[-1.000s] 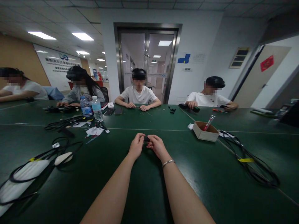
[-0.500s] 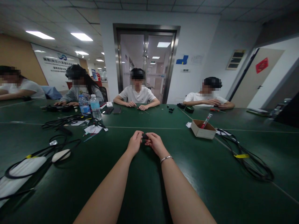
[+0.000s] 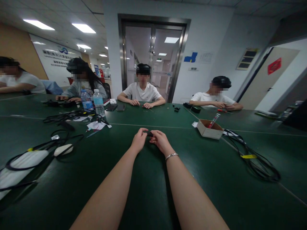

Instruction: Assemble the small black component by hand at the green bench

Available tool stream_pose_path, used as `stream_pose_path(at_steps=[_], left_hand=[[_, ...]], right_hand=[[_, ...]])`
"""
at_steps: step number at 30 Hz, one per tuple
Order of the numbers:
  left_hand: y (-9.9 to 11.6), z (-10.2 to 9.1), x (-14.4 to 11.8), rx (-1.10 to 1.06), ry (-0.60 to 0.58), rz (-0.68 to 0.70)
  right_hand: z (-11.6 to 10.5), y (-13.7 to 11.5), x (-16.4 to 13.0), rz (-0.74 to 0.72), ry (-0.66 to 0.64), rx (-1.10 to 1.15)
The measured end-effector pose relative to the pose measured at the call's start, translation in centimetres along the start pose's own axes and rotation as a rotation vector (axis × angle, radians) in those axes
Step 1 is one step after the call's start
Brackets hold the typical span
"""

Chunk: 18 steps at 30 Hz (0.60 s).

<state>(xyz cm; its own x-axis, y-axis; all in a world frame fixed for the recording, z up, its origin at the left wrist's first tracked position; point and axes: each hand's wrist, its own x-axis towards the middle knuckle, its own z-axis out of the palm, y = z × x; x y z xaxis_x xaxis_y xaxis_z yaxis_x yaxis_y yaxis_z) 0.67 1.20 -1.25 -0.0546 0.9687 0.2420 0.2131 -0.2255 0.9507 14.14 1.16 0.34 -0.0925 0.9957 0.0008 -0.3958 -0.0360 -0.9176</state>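
Observation:
A small black piece [image 3: 149,134] is held between my two hands above the green table [image 3: 148,179]; it is too small for me to make out its kind. My left hand [image 3: 139,141] grips its left end, the forefinger lifted a little over it. On the other end, the thumb and fingers of my right hand [image 3: 160,140] are closed. A silver bracelet [image 3: 172,155] circles my right wrist. Part of the piece is hidden by my fingers.
To the right stand an open cardboard box [image 3: 209,130] with a red-and-clear tube and a coiled black cable [image 3: 260,166]. Cables, a white power strip [image 3: 21,169] and water bottles [image 3: 98,103] lie or stand at left. Several people sit across the table.
My view has tilted slightly, so most of the scene sits higher in the picture. My left forefinger has lifted and straightened, while the black piece stays between my hands.

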Motion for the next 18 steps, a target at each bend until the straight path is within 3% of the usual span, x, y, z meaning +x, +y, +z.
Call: stream_pose_path(at_steps=[18], left_hand=[[0.12, -0.02, 0.34, -0.033, 0.019, -0.018]], right_hand=[[-0.13, 0.12, -0.07, 0.005, -0.002, -0.003]])
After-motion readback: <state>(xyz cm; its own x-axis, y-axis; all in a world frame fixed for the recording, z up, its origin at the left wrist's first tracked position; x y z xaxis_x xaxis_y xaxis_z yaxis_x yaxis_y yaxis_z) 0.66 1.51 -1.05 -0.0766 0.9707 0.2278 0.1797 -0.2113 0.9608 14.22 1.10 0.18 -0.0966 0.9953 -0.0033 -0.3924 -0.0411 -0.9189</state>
